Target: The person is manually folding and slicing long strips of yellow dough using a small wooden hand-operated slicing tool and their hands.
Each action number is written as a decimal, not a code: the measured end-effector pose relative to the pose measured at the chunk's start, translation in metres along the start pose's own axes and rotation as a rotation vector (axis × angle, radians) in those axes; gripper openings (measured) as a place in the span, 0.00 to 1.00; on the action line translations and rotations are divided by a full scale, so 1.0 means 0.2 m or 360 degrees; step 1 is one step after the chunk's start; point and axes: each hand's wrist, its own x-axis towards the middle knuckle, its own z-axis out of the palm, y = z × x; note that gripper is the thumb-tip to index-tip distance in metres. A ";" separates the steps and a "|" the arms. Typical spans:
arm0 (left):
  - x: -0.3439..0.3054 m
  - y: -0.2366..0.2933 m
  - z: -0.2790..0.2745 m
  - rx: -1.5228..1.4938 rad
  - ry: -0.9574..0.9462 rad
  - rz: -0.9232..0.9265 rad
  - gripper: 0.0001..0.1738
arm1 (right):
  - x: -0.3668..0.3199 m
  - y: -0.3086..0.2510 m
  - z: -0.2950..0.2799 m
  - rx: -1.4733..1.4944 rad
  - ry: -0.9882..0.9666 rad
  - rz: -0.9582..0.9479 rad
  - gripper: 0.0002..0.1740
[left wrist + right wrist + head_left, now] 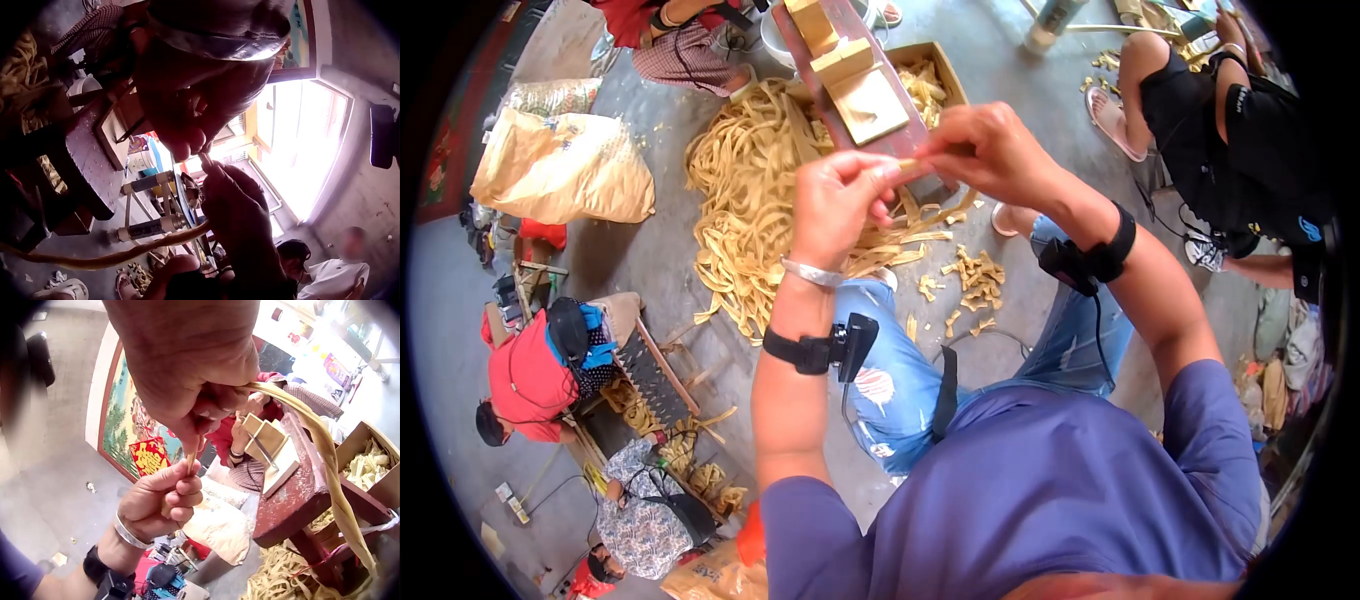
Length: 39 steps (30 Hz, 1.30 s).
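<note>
Above the near end of a dark red bench (284, 519), my two hands meet fingertip to fingertip. My left hand (835, 205), with a silver bracelet at its wrist, pinches one end of a tan strip between thumb and fingers. Just opposite, my right hand (995, 150) pinches the same end with its fingers curled. From the right hand the long tan strip (334, 469) bends away and hangs down beside the bench. A wooden block fixture (281, 472) with a metal blade (262, 452) sits on the bench top.
A large heap of tan strips (740, 180) lies on the floor left of the bench. Small knotted pieces (977, 280) are scattered near my feet. Behind the bench stands a cardboard box (948, 72). A paper sack (565, 170) and other seated people surround the spot.
</note>
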 end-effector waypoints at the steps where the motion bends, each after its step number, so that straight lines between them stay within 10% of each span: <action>1: 0.06 0.00 -0.02 0.0107 0.0074 0.0010 0.08 | 0.06 0.06 0.03 -0.0055 0.0037 -0.0081 0.06; 20: 0.61 -0.27 -0.26 0.0575 0.0246 0.0183 0.08 | 0.34 0.62 0.21 -0.0716 0.0060 0.0174 0.09; 26: 0.33 -0.17 -0.17 -0.0663 -0.0093 -0.0223 0.18 | 0.26 0.39 0.00 -0.0192 0.0274 0.0286 0.09; 32: 0.05 -0.33 0.12 -0.0641 -0.0442 -0.0609 0.25 | -0.05 0.09 -0.06 0.0593 0.0196 0.0399 0.09; 39: -0.14 -0.23 0.46 -0.0684 -0.0198 -0.0217 0.07 | -0.61 -0.28 -0.07 0.0283 -0.0041 0.0152 0.06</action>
